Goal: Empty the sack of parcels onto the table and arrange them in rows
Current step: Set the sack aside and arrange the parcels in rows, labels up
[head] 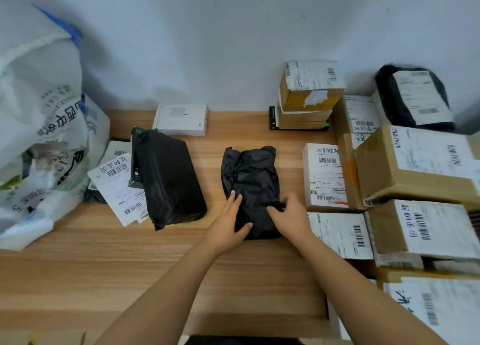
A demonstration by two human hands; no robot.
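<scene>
Sack [39,116] cut off by left edge, stacked boxes [384,178] by right and bottom edges; label print too blurred to read; near end of black parcel [250,173] partly hidden under left hand [230,225] and right hand [292,216].

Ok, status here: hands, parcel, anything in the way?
Left hand flat on small black parcel. Right hand pinching its near edge. Parcel lies on table, clear of larger black parcel and labelled boxes.

Crumpled black parcel [250,178] centre, white sack [39,126] left
</scene>
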